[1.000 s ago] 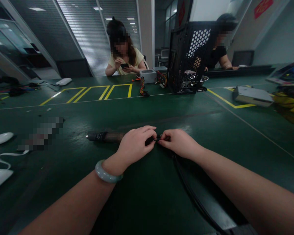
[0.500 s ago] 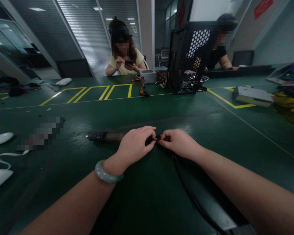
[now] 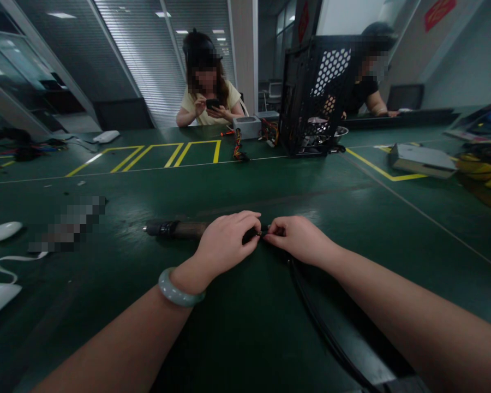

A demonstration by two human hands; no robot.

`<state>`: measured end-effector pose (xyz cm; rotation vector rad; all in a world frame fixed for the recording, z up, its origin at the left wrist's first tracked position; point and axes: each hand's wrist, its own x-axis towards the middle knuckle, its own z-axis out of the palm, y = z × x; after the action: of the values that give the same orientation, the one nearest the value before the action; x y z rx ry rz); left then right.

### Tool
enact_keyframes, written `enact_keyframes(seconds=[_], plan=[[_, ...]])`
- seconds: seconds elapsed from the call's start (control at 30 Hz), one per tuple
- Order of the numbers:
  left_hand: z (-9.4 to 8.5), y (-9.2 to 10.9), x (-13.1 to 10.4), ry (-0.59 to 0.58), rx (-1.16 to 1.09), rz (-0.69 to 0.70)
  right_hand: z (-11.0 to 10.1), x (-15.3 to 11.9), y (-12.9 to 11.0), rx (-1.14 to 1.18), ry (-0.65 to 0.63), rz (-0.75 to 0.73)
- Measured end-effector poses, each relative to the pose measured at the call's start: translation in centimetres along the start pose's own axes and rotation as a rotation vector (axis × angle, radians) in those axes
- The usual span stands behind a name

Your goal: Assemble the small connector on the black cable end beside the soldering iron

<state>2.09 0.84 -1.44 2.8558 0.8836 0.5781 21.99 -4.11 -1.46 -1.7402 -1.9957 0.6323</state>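
An electric screwdriver (image 3: 184,230) with a brownish grip lies on the green table, its metal tip pointing left. My left hand (image 3: 228,239) is closed around its rear end, hiding that part. Close against it, my right hand (image 3: 300,239) pinches the end of a black cable (image 3: 311,308) where it meets the screwdriver. Whether the plug is seated cannot be made out, as fingertips cover the joint. From under my right hand the cable runs toward the table's near edge at lower right.
Ahead stand a black computer case (image 3: 317,98) and a grey power supply (image 3: 247,126) with bundled wires. A metal box (image 3: 423,161) sits at right. On the left are a white mouse (image 3: 3,232) and a blurred-out object (image 3: 71,224). Two people sit across the table.
My hands and the screwdriver stay almost exactly where they were. Across the table, the person's phone has shifted slightly.
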Motion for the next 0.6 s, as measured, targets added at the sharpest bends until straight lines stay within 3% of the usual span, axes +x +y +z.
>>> enact_keyframes(seconds=[0.6], plan=[[-0.05,-0.04,0.12,-0.01,0.006,0.014,0.09,0.03,0.15,0.002,-0.01,0.015]])
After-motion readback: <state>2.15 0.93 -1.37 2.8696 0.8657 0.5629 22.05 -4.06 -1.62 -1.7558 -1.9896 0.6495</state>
